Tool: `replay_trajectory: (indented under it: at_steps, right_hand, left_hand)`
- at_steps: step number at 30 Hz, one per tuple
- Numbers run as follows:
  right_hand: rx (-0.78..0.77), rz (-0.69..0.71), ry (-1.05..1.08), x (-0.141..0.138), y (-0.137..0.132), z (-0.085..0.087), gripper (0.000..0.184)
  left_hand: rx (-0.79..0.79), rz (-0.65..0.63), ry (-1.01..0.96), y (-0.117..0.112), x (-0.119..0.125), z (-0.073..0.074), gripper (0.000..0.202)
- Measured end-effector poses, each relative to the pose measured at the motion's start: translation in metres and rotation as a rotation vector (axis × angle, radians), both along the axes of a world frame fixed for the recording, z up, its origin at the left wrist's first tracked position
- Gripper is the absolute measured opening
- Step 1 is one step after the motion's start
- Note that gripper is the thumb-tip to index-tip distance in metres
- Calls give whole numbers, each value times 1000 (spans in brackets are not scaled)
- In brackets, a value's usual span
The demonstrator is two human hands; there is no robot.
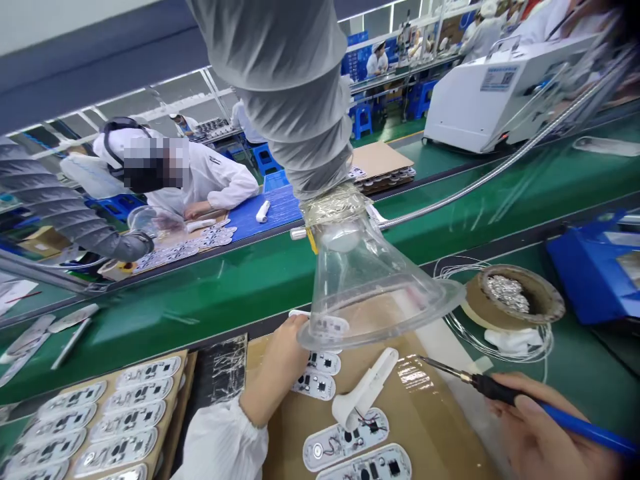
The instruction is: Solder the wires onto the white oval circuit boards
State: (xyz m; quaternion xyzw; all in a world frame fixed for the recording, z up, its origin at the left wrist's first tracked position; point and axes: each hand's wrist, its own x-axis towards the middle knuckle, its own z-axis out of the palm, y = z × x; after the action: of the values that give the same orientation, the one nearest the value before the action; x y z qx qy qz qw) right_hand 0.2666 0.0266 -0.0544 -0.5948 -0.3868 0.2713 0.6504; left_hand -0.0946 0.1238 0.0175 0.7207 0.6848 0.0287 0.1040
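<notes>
My right hand [540,427] is closed around a soldering iron [560,421] with a blue and black handle. The iron's metal tip points left above the brown cardboard [425,427]. My left hand [285,357] reaches to the cardboard's far side with curled fingers, beside a white rounded piece [299,313]; the clear hood partly hides what they grip. Near that hand lie white oval circuit boards [314,385]. A white handle-shaped housing [367,390] rests against another circuit board [345,440] with thin wires, and one more board [370,465] lies in front.
The clear extraction hood [380,300] hangs over the work from a grey duct [285,87]. Coiled solder wire [525,350] surrounds a round tub [480,303] at right. Several boards [123,423] cover cardboard at left. Across the green conveyor [225,293], a co-worker [200,173] bends over boards.
</notes>
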Motion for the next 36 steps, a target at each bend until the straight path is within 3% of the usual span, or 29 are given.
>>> replay_trajectory:
  at_steps: [5, 10, 14, 16, 19, 21, 23, 30, 36]
  right_hand:
    - [-13, -11, 92, -8, 2, 14, 23]
    - [-1, -2, 92, -7, 3, 16, 19]
    - [46, 7, 89, -6, 4, 18, 16]
    - [70, 17, 80, -7, 5, 20, 15]
    - [76, 39, 75, -8, 7, 23, 15]
    - [83, 48, 79, -9, 7, 24, 15]
    - [101, 56, 89, -9, 7, 25, 15]
    - [55, 155, 171, -11, 5, 27, 15]
    - [37, 315, 280, -15, 2, 30, 14]
  left_hand:
    - [9, -26, 29, -14, -2, 7, 28]
    - [19, -84, 224, -19, -9, 6, 26]
    - [52, -72, 302, -22, -3, 16, 21]
    - [94, -108, 203, -29, 7, 24, 21]
    - [83, -326, -122, -49, 26, 34, 18]
    - [73, -461, -287, -64, 38, 36, 20]
    - [88, -510, -351, -78, 48, 34, 22]
    - [78, -424, -434, -103, 62, 7, 15]
    - [90, -378, -475, -105, 66, 1, 11]
